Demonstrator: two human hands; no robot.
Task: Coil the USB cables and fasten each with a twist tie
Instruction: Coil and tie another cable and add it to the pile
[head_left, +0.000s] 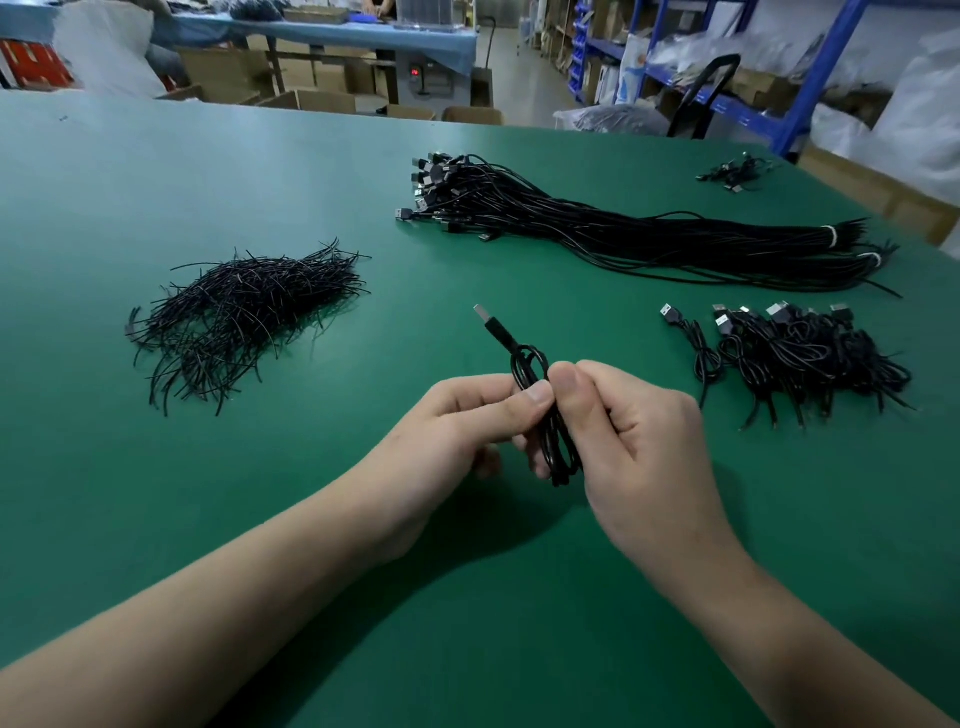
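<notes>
Left hand (457, 431) and right hand (634, 431) together grip one coiled USB cable (525, 364) over the green surface (260, 545).

Of the two hands, the left pinches the coil between thumb and fingers and the right curls round it from the other side; the USB plug (488, 319) sticks up and away past the fingertips. To the right lies a heap of coiled cables (810, 353), and to the left, slightly farther, a loose pile of black twist ties (244, 317). Beyond them stretches a long bundle of uncoiled cables (597, 228), bound with white bands at its right end.
</notes>
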